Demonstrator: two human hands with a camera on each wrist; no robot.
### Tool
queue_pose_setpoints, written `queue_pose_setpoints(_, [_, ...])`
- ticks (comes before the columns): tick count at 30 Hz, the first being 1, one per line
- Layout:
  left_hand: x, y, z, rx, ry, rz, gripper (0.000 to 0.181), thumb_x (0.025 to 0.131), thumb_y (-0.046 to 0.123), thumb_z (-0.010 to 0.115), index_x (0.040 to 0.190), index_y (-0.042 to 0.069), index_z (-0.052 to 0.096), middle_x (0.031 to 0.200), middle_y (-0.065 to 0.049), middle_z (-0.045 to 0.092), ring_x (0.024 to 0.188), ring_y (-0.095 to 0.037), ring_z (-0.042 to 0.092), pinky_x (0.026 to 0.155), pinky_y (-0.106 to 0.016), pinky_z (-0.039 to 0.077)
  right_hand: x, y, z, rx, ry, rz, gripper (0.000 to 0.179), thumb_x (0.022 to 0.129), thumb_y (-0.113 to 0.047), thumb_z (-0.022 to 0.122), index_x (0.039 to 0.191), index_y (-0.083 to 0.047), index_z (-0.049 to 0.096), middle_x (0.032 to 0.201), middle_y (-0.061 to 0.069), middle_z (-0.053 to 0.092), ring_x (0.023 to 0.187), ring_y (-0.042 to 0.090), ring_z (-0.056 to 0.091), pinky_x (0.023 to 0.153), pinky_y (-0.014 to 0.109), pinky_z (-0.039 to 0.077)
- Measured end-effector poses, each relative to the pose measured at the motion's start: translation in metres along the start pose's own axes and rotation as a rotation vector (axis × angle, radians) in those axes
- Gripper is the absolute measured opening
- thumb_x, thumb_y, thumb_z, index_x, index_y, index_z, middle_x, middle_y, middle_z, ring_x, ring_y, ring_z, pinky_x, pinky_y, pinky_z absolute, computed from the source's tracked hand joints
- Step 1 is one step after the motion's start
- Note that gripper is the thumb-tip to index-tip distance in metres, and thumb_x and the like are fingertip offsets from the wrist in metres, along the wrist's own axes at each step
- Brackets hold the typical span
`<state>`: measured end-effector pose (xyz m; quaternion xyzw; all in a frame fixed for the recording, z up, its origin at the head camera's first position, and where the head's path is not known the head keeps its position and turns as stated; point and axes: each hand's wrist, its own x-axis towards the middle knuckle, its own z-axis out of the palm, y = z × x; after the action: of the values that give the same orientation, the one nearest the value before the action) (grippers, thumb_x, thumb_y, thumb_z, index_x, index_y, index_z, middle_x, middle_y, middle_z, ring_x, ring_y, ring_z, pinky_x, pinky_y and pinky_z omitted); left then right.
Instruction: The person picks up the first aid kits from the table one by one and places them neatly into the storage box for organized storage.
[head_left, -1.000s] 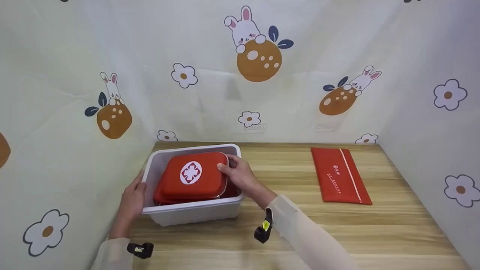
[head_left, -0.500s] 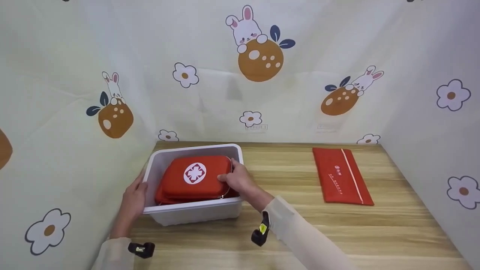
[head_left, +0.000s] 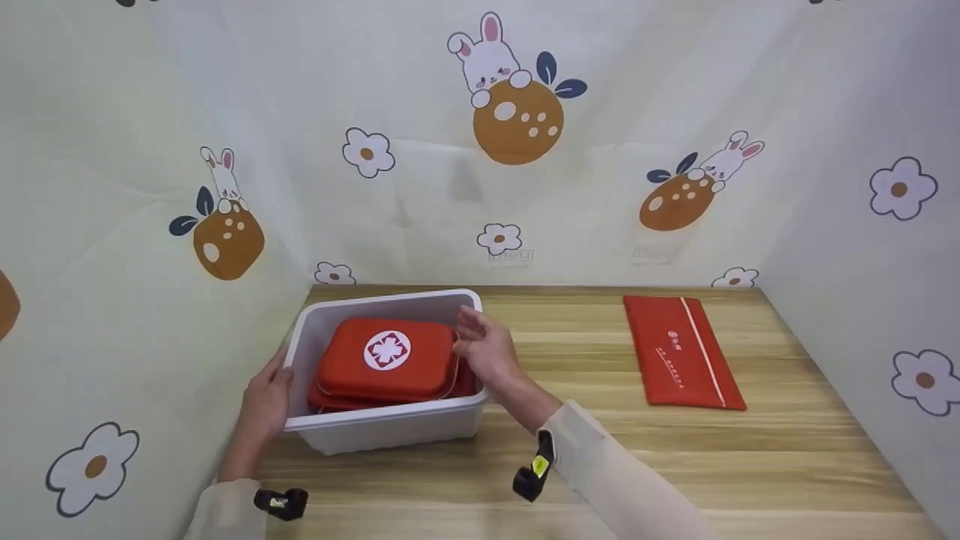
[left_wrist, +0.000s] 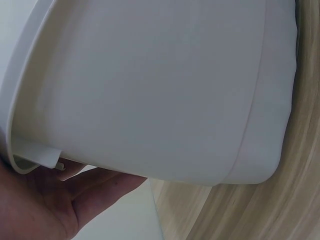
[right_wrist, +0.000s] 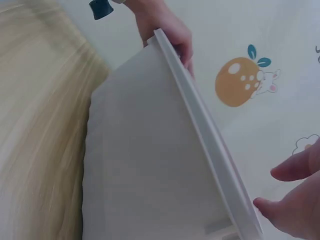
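Note:
A light grey plastic bin (head_left: 390, 427) stands on the table, its left rim held by my left hand (head_left: 266, 394). In the left wrist view the fingers (left_wrist: 102, 195) of that hand lie along the bin's outer wall. Inside the bin, a red first-aid case (head_left: 420, 360) with a white cross emblem rests on another red item (head_left: 334, 403), mostly hidden beneath it. My right hand (head_left: 487, 349) is over the bin's right rim, beside the case's right end. Its fingers are loosely spread, and the right wrist view shows thumb and finger apart with nothing between them.
On the right of the wooden table (head_left: 570, 465) lies a flat red pouch (head_left: 682, 352) with a pale stripe. Pale curtains (head_left: 615, 105) printed with rabbits and flowers enclose the table at the back and both sides.
My right hand, which gripped the first-aid case, has lowered it into the bin and let go, its fingers now raised off the case. My left hand has stayed on the rim.

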<state>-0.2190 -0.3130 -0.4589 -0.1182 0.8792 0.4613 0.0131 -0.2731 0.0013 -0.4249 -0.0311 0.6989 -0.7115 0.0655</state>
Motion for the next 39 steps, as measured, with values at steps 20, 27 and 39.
queue_pose_setpoints(20, [0.002, -0.001, 0.0, -0.02, -0.02, -0.016, 0.055, 0.108, 0.025, 0.018, 0.161, 0.023, 0.005, 0.168, -0.018, 0.01, 0.155, -0.041, 0.011, 0.125, -0.058, 0.013, -0.002, 0.038, -0.074, -0.125, 0.336, -0.008, 0.019, 0.091, -0.014, 0.07, 0.105, -0.001, 0.07, 0.103, 0.011, 0.071, 0.095, 0.017, 0.064, 0.081, 0.023, 0.051])
queue_pose_setpoints(27, [0.003, 0.0, -0.001, -0.014, -0.017, -0.008, 0.055, 0.108, 0.024, 0.02, 0.162, 0.02, 0.006, 0.167, -0.02, 0.012, 0.155, -0.042, 0.012, 0.125, -0.058, 0.014, -0.005, 0.062, -0.117, -0.191, 0.423, 0.05, 0.021, 0.09, -0.016, 0.068, 0.106, -0.001, 0.069, 0.104, 0.01, 0.069, 0.098, 0.021, 0.063, 0.081, 0.023, 0.05])
queue_pose_setpoints(39, [0.004, 0.0, 0.0, -0.008, -0.035, -0.032, 0.055, 0.108, 0.027, 0.017, 0.161, 0.025, 0.003, 0.168, -0.019, 0.01, 0.155, -0.043, 0.012, 0.124, -0.06, 0.015, -0.013, 0.087, -0.186, -0.4, 0.55, 0.137, 0.031, 0.089, -0.023, 0.065, 0.114, -0.003, 0.067, 0.112, 0.017, 0.068, 0.101, 0.027, 0.062, 0.079, 0.027, 0.046])
